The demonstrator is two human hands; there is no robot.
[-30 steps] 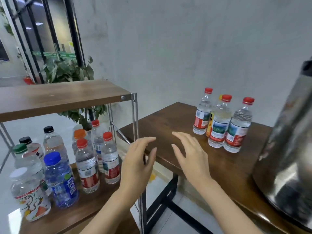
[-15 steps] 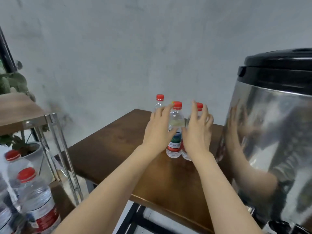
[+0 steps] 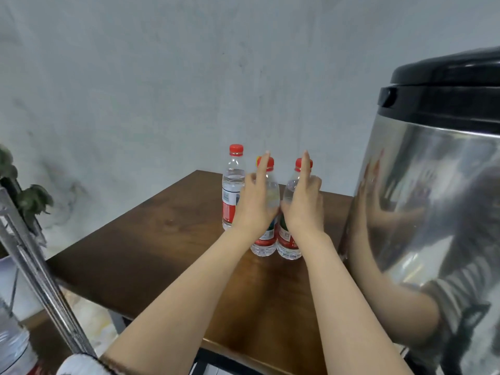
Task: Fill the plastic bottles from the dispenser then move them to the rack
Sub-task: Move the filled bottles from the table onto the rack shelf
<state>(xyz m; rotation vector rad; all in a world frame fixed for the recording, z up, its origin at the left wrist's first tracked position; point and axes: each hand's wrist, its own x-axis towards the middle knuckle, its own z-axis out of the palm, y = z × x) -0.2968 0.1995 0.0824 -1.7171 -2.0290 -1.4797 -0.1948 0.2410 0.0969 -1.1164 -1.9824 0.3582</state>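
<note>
Three clear plastic bottles with red caps stand on the brown wooden table (image 3: 162, 239). The left bottle (image 3: 233, 185) stands free. My left hand (image 3: 257, 204) wraps the middle bottle (image 3: 263, 246), with its index finger straight up along the cap. In the same way, my right hand (image 3: 304, 207) wraps the right bottle (image 3: 289, 249), index finger up by the cap and the other fingers curled round its side. Both bottles rest on the table. The steel dispenser (image 3: 433, 198) with a black lid stands at the right; its tap is out of view.
The rack's metal post (image 3: 40, 280) crosses the lower left corner, with a blurred bottle (image 3: 13, 345) on its shelf. Plant leaves (image 3: 29, 198) show at the left edge. A grey wall is behind the table. My arms are mirrored in the dispenser's side.
My view swung right from the rack to the table and dispenser. Both hands reached forward and went from spread fingers to closing round the middle and right bottles.
</note>
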